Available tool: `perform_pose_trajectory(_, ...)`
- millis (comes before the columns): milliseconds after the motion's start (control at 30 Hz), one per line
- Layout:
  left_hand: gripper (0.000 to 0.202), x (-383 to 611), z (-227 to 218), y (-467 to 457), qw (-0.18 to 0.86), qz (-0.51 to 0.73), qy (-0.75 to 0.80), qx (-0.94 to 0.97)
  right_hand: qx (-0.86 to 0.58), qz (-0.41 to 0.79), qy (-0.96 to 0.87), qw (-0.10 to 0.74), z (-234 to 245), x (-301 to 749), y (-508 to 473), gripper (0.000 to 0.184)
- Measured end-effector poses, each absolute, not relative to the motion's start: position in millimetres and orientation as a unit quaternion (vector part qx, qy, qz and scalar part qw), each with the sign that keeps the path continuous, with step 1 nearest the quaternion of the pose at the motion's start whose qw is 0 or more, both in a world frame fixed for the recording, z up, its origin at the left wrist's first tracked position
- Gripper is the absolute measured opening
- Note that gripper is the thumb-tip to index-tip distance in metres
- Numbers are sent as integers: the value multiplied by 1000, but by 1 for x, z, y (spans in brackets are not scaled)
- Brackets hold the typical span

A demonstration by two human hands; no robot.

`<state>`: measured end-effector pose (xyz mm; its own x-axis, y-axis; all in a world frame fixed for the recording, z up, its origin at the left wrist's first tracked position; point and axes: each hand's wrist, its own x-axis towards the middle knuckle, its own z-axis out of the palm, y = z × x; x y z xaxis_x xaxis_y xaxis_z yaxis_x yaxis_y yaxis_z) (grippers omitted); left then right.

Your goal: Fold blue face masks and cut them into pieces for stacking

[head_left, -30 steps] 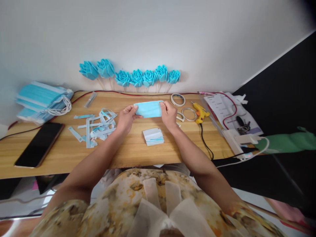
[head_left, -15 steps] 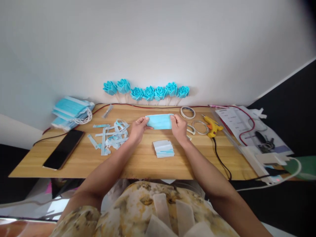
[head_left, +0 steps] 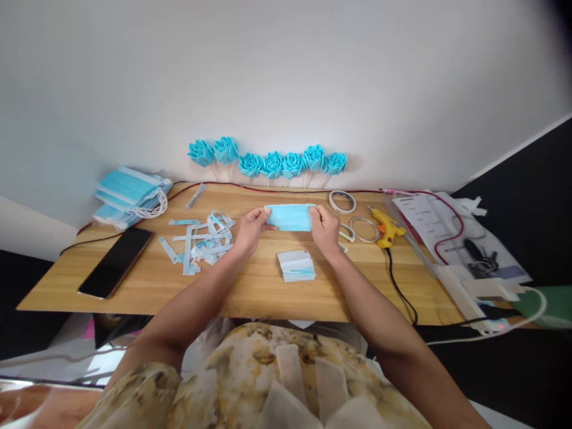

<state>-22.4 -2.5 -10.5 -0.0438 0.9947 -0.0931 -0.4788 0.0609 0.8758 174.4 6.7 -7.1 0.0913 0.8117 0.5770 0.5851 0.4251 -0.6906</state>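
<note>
A light blue face mask piece [head_left: 289, 217] is held flat just above the wooden table [head_left: 250, 286], stretched between both hands. My left hand [head_left: 250, 229] pinches its left end and my right hand [head_left: 325, 227] pinches its right end. A small stack of folded blue and white mask pieces [head_left: 295, 265] lies on the table just in front of my hands. Cut strips and ear loops [head_left: 199, 241] lie scattered to the left of my left hand.
Several blue fabric roses [head_left: 268, 161] lean on the wall behind. A pile of masks [head_left: 129, 193] and a black phone [head_left: 117, 261] lie at the left. Tape rolls [head_left: 342, 201], a yellow glue gun [head_left: 385, 226], papers and cables [head_left: 440, 229] are at the right.
The view has shifted and pulled back, so the table sits lower and more centred. Both hands keep their hold on the mask piece, with barely any movement.
</note>
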Motion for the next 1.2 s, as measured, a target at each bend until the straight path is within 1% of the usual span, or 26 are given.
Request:
perform_pose_trajectory(333,50,-21,-8,-6,622,595,380,337,-525,89,-670,518,-6,180,9,45)
perform_pose_trajectory(533,42,-21,-7,-6,633,588,382,327,-526,82,-671,516,-1,182,8,45)
perform_pose_trajectory(600,42,-21,-8,-5,636,589,377,326,-525,83,-671,516,0,182,7,45)
perform_pose_trajectory(833,54,-22,-9,-4,635,593,375,322,-516,86,-676,519,0,180,7,44)
perform_pose_trajectory(1200,46,-22,-9,-5,635,588,380,325,-512,87,-679,519,1,181,6,45)
